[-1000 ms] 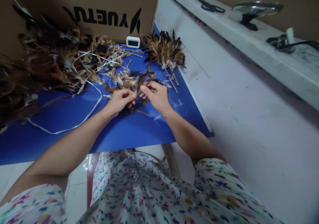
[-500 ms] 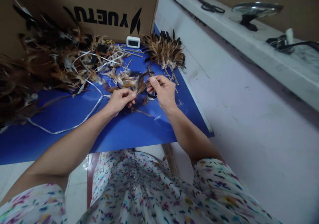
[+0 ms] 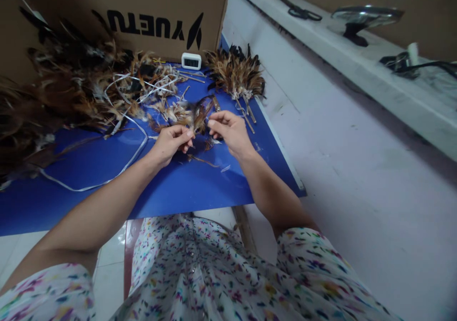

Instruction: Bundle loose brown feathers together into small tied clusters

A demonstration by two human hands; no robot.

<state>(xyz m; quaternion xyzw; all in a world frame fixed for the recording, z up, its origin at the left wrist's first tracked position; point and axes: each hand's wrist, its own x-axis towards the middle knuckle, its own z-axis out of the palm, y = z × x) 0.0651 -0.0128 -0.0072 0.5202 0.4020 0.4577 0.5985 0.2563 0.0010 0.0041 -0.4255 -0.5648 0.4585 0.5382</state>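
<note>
My left hand [image 3: 173, 142] is closed, with thumb and forefinger pinching the base of a small tuft of brown and dark feathers [image 3: 200, 114]. The feathers fan up and to the right from its fingertips. Just right of the tuft, my right hand [image 3: 231, 131] is bent in a pinch, thumb and forefinger close together. Whatever lies between its fingertips is too small to make out. Behind the fingers a dark object on the table is mostly hidden. Loose pale-brown feathers [image 3: 174, 111] lie beyond the left hand, and a thin feather [image 3: 203, 161] lies below the hands.
A big heap of brown feathers [image 3: 71, 83] covers the left of the blue table [image 3: 200, 188], with white ribbon [image 3: 137, 154] trailing from it. A feather bundle with sticks [image 3: 235, 73], a small white digital clock [image 3: 191, 61] and a cardboard box [image 3: 150, 7] stand behind. A wall borders the right.
My right fingertips have come away from the tuft and moved slightly down. The feathers' tips now stand more upright. My left hand keeps its pinch, almost unmoved.
</note>
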